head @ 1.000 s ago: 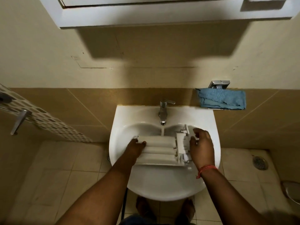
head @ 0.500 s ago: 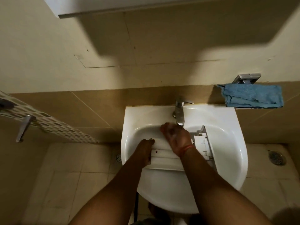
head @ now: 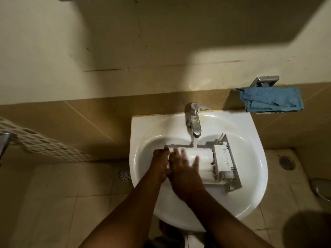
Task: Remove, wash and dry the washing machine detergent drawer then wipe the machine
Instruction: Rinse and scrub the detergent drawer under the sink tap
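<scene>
The drawer (head: 206, 162) lies in the sink (head: 250, 176) under the running tap (head: 194, 120). Left hand (head: 159, 162) grips its left end, steadying it; right hand (head: 184, 169), fingers spread flat, rubs its top.

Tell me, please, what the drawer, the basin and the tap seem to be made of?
Drawer: probably moulded plastic, matt white and grey, with thin ribs and clips.
Basin: likely glazed ceramic, glossy white with soft highlights.
Tap: metal, apparently chrome-plated, with mirror-like reflections.
</scene>
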Available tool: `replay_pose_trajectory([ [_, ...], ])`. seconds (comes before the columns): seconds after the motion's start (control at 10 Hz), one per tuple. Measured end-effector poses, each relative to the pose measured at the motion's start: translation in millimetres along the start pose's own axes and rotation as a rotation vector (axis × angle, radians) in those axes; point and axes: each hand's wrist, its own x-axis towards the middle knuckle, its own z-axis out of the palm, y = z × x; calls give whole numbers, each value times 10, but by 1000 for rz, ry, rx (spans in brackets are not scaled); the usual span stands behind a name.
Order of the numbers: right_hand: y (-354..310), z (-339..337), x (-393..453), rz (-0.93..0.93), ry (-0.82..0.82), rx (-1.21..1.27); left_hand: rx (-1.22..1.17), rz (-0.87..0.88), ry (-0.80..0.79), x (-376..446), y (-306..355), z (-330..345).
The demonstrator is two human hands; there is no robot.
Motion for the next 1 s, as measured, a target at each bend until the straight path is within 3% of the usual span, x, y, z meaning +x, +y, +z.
replay_pose_trajectory([
  [0.1, 147, -35, -124, -167, 116, 63, 2, 39, -10, 36, -16, -48],
  [0.2, 591, -111, -278, 2, 164, 85, -25, 81, 47, 137, -94, -48],
  [0.3, 489, -251, -181, 86, 132, -7, -66, 77, 63, 85, -99, -21],
  [0.4, 307, -180, 150, 21, 57, 309, -110, 74, 69, 44, -103, -23],
  [0.5, 657, -400, 505, 656, 171, 1393, -98, 56, 93, 36, -100, -32],
  [0.6, 831, -530, 616, 901, 185, 2278, -98, 62, 111, 44, -119, -15],
  [0.7, 484, -517, 717, 547, 20, 1896, -114, 83, 108, 61, -128, 0],
  [0.8, 281, -141, 577, -159, 24, 679, -171, 92, 106, 74, -119, -24],
  [0.9, 615, -40, 285, -130, 107, 155, -164, 151, 130, 92, -108, -16],
  [1.0, 698, -184, 124, 155, 108, -24, -105, 211, 152, 72, -109, 59],
])
